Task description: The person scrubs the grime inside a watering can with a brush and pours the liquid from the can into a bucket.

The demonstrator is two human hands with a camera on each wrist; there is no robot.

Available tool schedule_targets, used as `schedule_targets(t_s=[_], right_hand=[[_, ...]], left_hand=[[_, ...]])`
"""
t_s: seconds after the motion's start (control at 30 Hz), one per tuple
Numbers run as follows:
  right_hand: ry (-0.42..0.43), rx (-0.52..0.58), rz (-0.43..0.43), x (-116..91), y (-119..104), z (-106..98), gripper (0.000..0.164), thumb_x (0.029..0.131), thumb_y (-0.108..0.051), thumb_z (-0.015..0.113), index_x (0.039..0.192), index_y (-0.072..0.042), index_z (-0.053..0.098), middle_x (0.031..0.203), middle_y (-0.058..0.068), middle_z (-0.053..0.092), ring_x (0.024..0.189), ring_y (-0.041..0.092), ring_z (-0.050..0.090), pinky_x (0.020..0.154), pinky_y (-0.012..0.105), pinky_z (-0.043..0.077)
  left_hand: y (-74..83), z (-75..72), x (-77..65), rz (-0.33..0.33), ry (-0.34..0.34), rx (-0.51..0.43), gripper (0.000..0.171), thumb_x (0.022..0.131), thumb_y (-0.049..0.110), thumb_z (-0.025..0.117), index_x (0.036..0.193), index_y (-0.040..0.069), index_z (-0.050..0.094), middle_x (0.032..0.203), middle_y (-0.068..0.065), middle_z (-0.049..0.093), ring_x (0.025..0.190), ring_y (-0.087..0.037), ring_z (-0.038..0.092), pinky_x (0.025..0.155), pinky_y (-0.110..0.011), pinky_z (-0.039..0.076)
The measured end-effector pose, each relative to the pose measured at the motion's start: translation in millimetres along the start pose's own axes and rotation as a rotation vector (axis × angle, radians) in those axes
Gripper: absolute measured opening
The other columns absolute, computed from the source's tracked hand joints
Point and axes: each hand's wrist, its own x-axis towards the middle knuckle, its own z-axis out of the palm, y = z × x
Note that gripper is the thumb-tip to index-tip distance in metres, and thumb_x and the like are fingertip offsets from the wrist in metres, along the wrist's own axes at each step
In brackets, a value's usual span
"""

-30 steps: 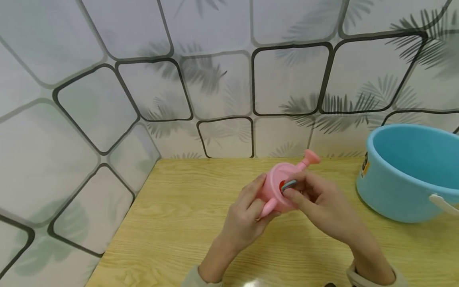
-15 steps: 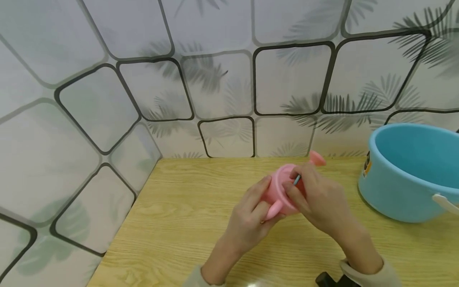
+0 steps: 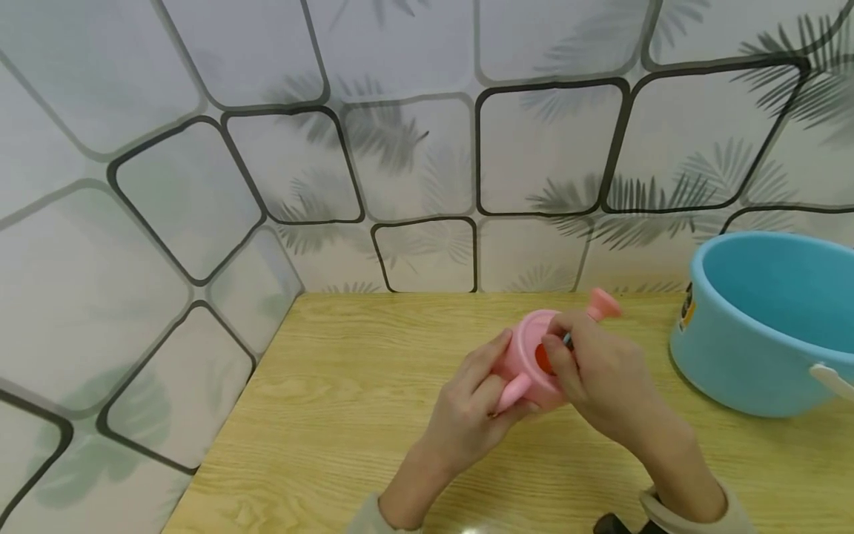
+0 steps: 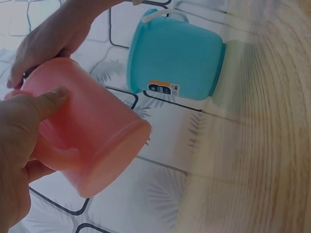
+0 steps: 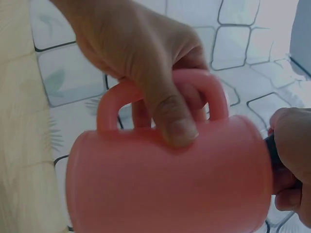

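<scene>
A pink toy watering can (image 3: pixel 524 345) is held tilted over the table by my left hand (image 3: pixel 467 411). The fingers wrap its handle (image 5: pixel 160 80) and the thumb presses on the body, as the right wrist view shows. My right hand (image 3: pixel 610 382) is at the can's top opening, where a red patch (image 3: pixel 543 359) shows. Between its thumb and fingers it pinches a small thing with a light-blue edge (image 3: pixel 568 340), dark from the side in the right wrist view; most of it is hidden. Beyond the right fingers the flared spout head (image 3: pixel 603 304) sticks out.
A light-blue bucket (image 3: pixel 747 356) with a white handle (image 3: pixel 830 380) stands on the wood-grain table (image 3: pixel 333 386) at the right. Patterned wall (image 3: pixel 420 170) rises behind and to the left. Something black (image 3: pixel 610 525) is by the right sleeve.
Both hands and the can have shifted slightly right. My right hand has turned and moved with the small thing from the red patch towards the spout side, uncovering the red patch again.
</scene>
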Motion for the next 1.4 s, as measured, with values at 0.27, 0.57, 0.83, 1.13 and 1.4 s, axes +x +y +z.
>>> schedule_targets(t_s=[0.27, 0.57, 0.83, 1.13, 1.4], right_hand=[[0.011, -0.092, 0.107, 0, -11, -8, 0.046, 0.107, -0.04, 0.032, 0.096, -0.001, 0.054, 0.061, 0.002, 0.048, 0.043, 0.01, 0.035, 0.036, 0.027, 0.032], [0.025, -0.068, 0.275, 1, -21, -22, 0.031, 0.106, -0.028, 0.042, 0.098, 0.001, 0.05, 0.059, 0.002, 0.047, 0.042, 0.009, 0.035, 0.037, 0.025, 0.028], [0.022, -0.041, 0.421, 2, -28, -17, 0.019, 0.101, -0.016, 0.049, 0.101, 0.003, 0.051, 0.06, 0.006, 0.045, 0.044, 0.014, 0.036, 0.039, 0.028, 0.029], [0.006, -0.128, 0.31, -3, -31, -10, 0.033, 0.106, -0.028, 0.043, 0.095, 0.002, 0.052, 0.056, 0.001, 0.041, 0.043, 0.009, 0.031, 0.037, 0.026, 0.026], [0.07, -0.158, 0.319, -5, -38, -15, 0.049, 0.107, -0.039, 0.033, 0.093, 0.004, 0.052, 0.06, 0.007, 0.043, 0.041, 0.015, 0.034, 0.035, 0.03, 0.026]], left_hand=[[2.0, 3.7, 1.6, 0.12, -0.001, 0.058, 0.034, 0.079, 0.025, 0.085, 0.074, 0.005, 0.058, 0.129, -0.028, 0.06, 0.117, -0.035, 0.062, 0.099, -0.033, 0.052], [0.2, 5.4, 0.2, 0.141, 0.016, 0.103, 0.035, 0.083, 0.027, 0.081, 0.072, 0.006, 0.056, 0.128, -0.029, 0.061, 0.118, -0.037, 0.062, 0.097, -0.032, 0.052], [-3.1, 3.4, -0.3, 0.142, 0.035, 0.133, 0.034, 0.087, 0.027, 0.078, 0.073, 0.006, 0.055, 0.127, -0.029, 0.061, 0.116, -0.039, 0.063, 0.096, -0.034, 0.053], [-2.9, 0.7, 1.9, 0.174, 0.07, 0.134, 0.036, 0.089, 0.026, 0.076, 0.07, 0.007, 0.053, 0.126, -0.03, 0.061, 0.116, -0.04, 0.063, 0.095, -0.033, 0.054], [-3.6, 1.0, 3.2, 0.191, 0.089, 0.126, 0.036, 0.089, 0.024, 0.076, 0.068, 0.006, 0.052, 0.123, -0.031, 0.063, 0.114, -0.041, 0.064, 0.095, -0.035, 0.054]])
